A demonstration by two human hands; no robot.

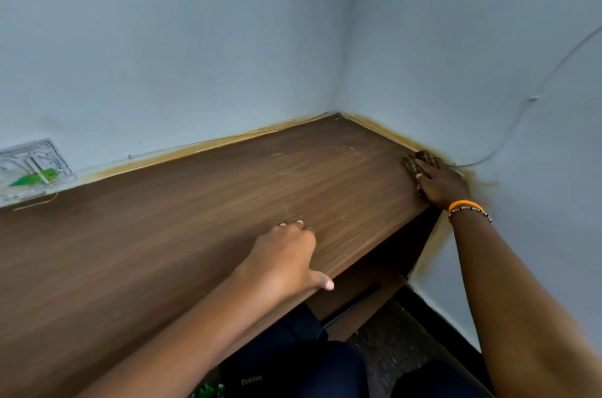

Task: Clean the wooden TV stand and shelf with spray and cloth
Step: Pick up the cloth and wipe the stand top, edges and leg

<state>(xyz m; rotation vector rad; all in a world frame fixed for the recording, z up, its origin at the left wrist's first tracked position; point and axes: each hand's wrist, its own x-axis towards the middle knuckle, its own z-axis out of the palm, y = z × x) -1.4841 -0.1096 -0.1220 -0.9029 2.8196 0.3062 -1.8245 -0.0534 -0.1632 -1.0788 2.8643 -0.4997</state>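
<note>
The wooden stand top [202, 221] runs from the lower left to the room corner, with pale scuffs and dust marks on it. My right hand [438, 182] presses flat on a dark brownish cloth [415, 161] at the top's right end, against the right wall. Only the cloth's far edge shows past the fingers. My left hand [286, 254] rests on the front edge of the top, fingers loosely bent on the surface, thumb over the edge, holding nothing. No spray bottle is in view.
Blue-grey walls meet at the corner [338, 98]. An open wall socket box [31, 169] with green wire sits at the left. A thin cable [534, 98] runs along the right wall. Below the top are a lower shelf [365, 296], dark floor and my knees.
</note>
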